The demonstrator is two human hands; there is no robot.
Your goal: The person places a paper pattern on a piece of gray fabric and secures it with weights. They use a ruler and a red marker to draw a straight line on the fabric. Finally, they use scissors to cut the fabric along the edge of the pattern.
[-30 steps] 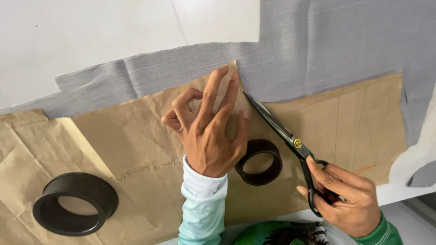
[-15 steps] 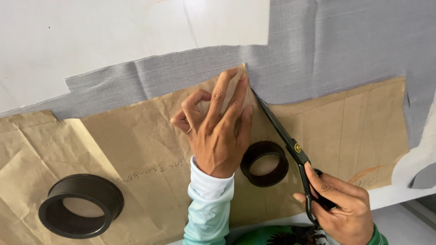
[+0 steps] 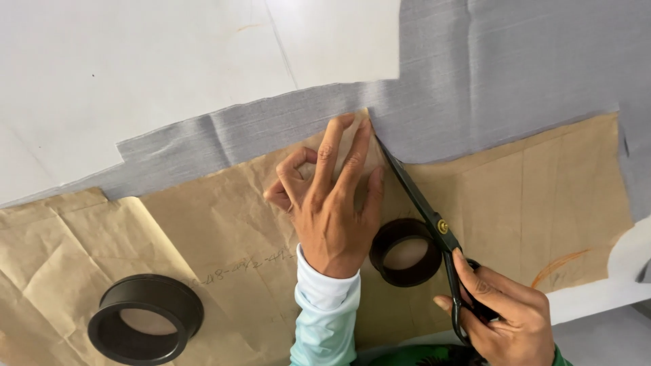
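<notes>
My left hand (image 3: 336, 203) lies flat with spread fingers on a brown paper pattern (image 3: 224, 237), pressing its upper corner onto grey fabric (image 3: 475, 88). My right hand (image 3: 502, 315) grips the handles of black scissors (image 3: 424, 207), whose closed blades run along the paper's edge right beside my left fingertips, tips reaching the corner. A second brown paper piece (image 3: 542, 196) lies right of the blades.
Two black ring-shaped weights rest on the paper: one (image 3: 405, 252) just right of my left wrist, a larger one (image 3: 146, 327) at the lower left. The white table (image 3: 135, 61) shows beyond the fabric. A green garment (image 3: 413, 356) is at the bottom edge.
The scissors have advanced up along the paper's edge toward the corner by my left fingertips. My left hand kept pressing the paper; the view shifted slightly.
</notes>
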